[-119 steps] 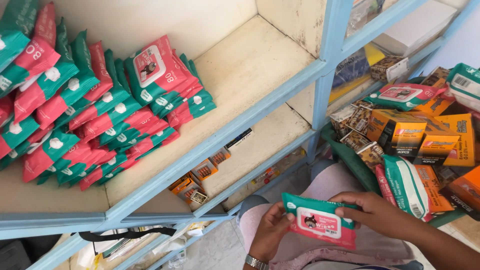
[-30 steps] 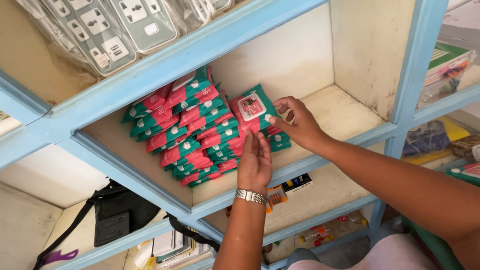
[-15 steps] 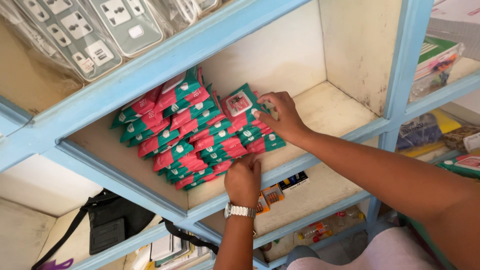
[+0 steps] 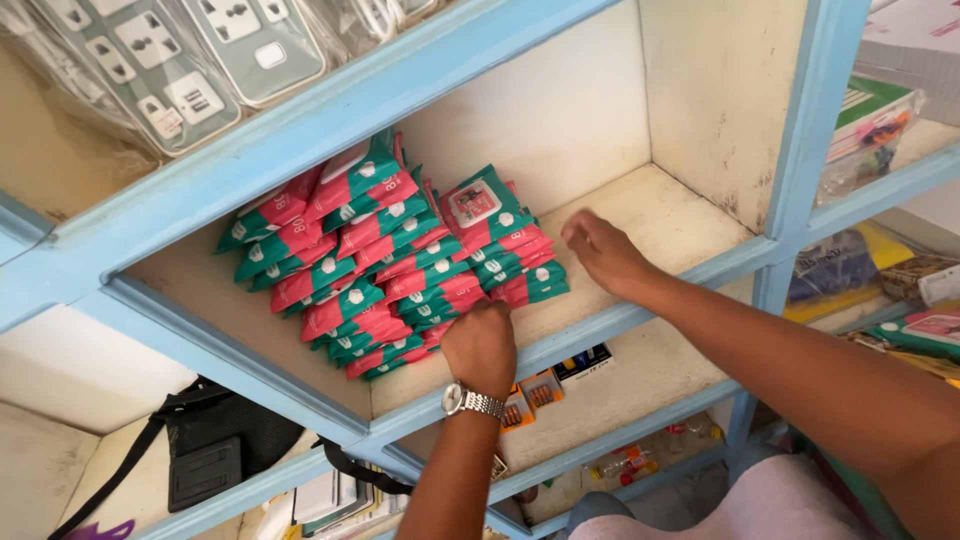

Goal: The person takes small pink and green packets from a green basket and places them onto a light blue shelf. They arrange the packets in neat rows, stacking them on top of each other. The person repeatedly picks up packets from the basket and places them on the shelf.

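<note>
Several green-and-pink wipe packs (image 4: 390,260) lean in rows on a cream shelf (image 4: 650,215) with a blue frame. My left hand (image 4: 482,345), with a metal watch at the wrist, presses against the front of the packs at the shelf edge. My right hand (image 4: 600,250) hovers just right of the end pack (image 4: 485,205), fingers loosely apart, holding nothing.
Packaged grey socket strips (image 4: 180,55) lie on the shelf above. A black bag (image 4: 205,445) sits on the lower left shelf. Small orange packets (image 4: 530,395) lie on the shelf below. Coloured packages (image 4: 880,270) fill the compartments at right.
My right hand has let go of the end pack, which now leans in the row, and has drawn back to the right. My left hand rose to the packs' front.
</note>
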